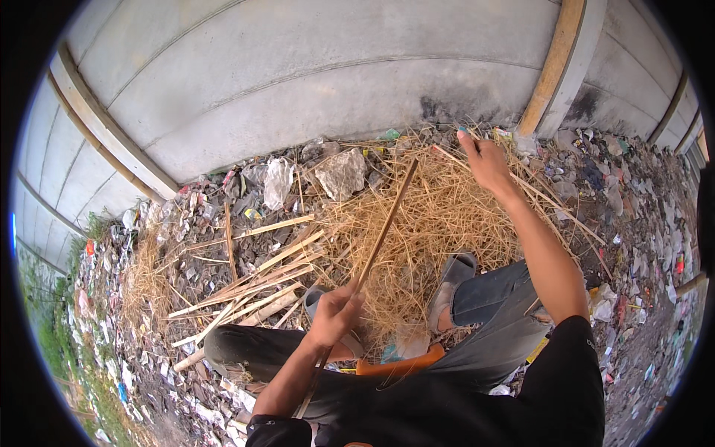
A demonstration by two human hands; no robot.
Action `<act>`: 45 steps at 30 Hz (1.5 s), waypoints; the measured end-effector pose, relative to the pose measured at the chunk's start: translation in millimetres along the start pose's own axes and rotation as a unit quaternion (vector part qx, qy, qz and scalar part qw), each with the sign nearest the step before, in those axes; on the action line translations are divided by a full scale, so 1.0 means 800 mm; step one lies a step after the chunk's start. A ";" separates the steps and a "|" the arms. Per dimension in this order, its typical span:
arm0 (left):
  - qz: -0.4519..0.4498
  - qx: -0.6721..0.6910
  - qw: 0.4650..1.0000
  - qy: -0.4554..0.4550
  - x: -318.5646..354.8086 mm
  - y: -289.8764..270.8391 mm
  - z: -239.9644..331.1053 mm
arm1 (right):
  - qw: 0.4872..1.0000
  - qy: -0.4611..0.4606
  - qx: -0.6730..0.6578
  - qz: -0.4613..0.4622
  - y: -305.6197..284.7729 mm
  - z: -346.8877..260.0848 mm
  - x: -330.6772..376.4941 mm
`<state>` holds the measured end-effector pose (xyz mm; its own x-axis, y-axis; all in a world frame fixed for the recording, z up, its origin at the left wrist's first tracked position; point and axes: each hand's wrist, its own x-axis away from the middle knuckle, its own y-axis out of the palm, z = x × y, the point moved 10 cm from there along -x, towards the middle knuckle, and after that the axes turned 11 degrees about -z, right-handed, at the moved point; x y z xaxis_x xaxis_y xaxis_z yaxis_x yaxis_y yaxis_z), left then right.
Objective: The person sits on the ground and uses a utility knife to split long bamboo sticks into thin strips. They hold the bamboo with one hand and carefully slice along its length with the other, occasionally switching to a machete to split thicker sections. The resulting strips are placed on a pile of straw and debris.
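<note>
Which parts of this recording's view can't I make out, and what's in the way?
All in the head view:
- Right hand: too small to tell whether it holds anything.
- Strip: a section is hidden inside the left hand.
- Whatever lies beneath the straw: covered.
- Orange object: partly hidden by the trousers.

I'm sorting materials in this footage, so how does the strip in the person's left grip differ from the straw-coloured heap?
Colour: the strip is darker brown; the straw-coloured heap is paler and yellower.
Form: the strip is one long, nearly straight piece; the heap is many thin, tangled strands.
Pose: the strip is held in the left grip; the heap lies on the littered ground.
Both consist of slender material.
</note>
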<state>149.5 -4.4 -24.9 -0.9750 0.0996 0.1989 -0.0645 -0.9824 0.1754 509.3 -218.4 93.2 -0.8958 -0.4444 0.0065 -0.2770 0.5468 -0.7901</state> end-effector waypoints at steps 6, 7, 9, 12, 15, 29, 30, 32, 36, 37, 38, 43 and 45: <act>0.039 0.087 0.995 -0.015 -0.006 -0.018 0.019 | 0.972 -0.176 0.035 -0.154 0.099 -0.128 0.124; 0.039 0.097 0.994 -0.019 -0.007 -0.018 0.019 | 0.965 -0.174 0.040 -0.192 0.118 -0.139 0.139; 0.036 0.118 0.992 -0.028 -0.008 -0.016 0.019 | 0.943 -0.212 0.046 -0.251 0.156 -0.163 0.168; 0.048 0.090 0.994 -0.035 -0.013 -0.015 0.009 | 0.922 -0.258 0.047 -0.286 0.192 -0.190 0.206; 0.059 0.096 0.994 -0.011 -0.015 -0.016 -0.006 | 0.925 -0.307 0.033 -0.220 0.209 -0.180 0.198; 0.051 0.078 0.994 0.049 0.028 -0.009 0.063 | 0.993 -0.097 -0.010 -0.062 0.088 -0.053 0.031; 0.049 0.084 0.993 0.060 0.033 -0.016 0.067 | 0.992 -0.103 -0.007 -0.066 0.095 -0.064 0.026; 0.037 0.087 0.992 0.084 0.039 -0.026 0.075 | 0.986 -0.157 -0.018 -0.049 0.104 -0.093 0.017; 0.016 0.173 0.979 0.108 0.044 -0.034 0.083 | 0.952 -0.288 0.081 -0.066 0.136 -0.169 0.023; 0.016 0.191 0.975 0.110 0.045 -0.044 0.080 | 0.953 -0.270 0.100 -0.094 0.152 -0.189 0.033; 0.014 0.209 0.971 0.111 0.043 -0.054 0.076 | 0.949 -0.262 0.126 -0.123 0.168 -0.206 0.043; 0.058 0.243 0.960 0.126 0.057 -0.095 0.072 | 0.913 -0.186 0.199 -0.303 0.223 -0.219 0.135; 0.033 0.234 0.959 0.157 0.065 -0.091 0.088 | 0.912 -0.147 0.178 -0.340 0.195 -0.213 0.174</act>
<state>118.7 83.4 40.4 -0.9943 -0.0850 -0.0639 0.0297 -0.7989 0.6007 282.5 -74.1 75.5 -0.4128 -0.7943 0.4456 -0.5556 -0.1681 -0.8143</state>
